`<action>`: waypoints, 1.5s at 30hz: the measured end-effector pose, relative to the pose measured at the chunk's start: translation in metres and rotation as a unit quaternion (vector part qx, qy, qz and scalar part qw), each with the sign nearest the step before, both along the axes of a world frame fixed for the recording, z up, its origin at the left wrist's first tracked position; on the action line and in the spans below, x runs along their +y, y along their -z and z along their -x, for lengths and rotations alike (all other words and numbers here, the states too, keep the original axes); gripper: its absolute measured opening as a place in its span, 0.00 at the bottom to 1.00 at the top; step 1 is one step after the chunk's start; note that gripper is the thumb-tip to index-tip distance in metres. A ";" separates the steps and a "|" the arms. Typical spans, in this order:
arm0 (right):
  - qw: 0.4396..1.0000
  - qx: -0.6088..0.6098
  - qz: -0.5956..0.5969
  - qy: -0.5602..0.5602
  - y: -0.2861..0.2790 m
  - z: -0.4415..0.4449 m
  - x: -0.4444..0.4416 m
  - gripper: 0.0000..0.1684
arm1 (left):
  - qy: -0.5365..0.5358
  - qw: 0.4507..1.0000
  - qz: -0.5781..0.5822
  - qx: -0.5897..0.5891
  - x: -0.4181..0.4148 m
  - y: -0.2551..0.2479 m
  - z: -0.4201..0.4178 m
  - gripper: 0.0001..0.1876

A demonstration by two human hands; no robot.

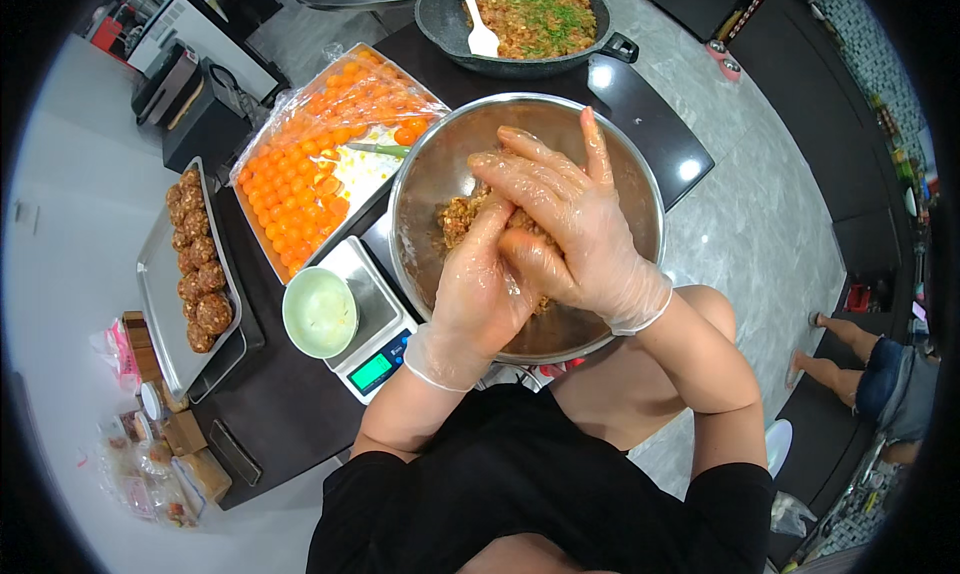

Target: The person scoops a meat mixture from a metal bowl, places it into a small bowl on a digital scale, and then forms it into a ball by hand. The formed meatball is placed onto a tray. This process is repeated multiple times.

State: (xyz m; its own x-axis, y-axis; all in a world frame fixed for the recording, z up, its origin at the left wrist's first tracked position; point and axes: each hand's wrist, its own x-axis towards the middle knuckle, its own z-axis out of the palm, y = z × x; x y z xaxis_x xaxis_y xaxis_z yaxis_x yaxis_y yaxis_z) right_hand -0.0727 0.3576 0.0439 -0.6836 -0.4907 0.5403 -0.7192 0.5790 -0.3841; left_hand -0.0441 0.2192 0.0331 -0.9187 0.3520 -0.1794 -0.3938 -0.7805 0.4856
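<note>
Both my hands wear clear plastic gloves, shiny with grease, and meet above a stainless steel bowl (652,199). My left hand (487,274) cups a lump of meat mixture (529,225) from below. Over it lies my right hand (562,214), its index or little finger raised; the lump is mostly hidden between the palms. More brown mixture (459,218) shows in the bowl behind my left thumb. Left of the bowl, a digital kitchen scale (375,304) stands with a pale green bowl (321,311) on it.
A metal tray (160,289) with several meatballs (201,281) stands far left. Orange egg yolks (289,199) fill a tray partly under plastic film, with a green-handled knife (382,149). A dark pan (517,65) holds rice-like food and a white spatula (481,40). Another person (881,379) is far right.
</note>
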 end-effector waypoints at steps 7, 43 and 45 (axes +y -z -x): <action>0.976 -0.123 0.178 -0.011 -0.006 -0.007 -0.008 0.25 | -0.043 0.998 -0.039 0.001 0.001 -0.001 -0.002 0.21; 0.996 -0.034 0.080 0.029 0.010 -0.001 -0.017 0.24 | -0.031 0.996 -0.043 -0.072 -0.002 0.012 0.012 0.25; 0.998 0.013 -0.053 0.030 0.015 0.007 -0.010 0.24 | -0.011 0.994 -0.091 -0.053 0.001 0.017 0.015 0.24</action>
State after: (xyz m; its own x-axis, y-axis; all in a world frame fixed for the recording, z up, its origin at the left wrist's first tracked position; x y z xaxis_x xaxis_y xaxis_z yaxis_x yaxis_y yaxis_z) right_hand -0.0793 0.3472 0.0285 -0.6999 -0.5042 0.5059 -0.6909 0.6575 -0.3005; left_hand -0.0587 0.2202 0.0164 -0.9056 0.3684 -0.2102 -0.4178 -0.8606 0.2914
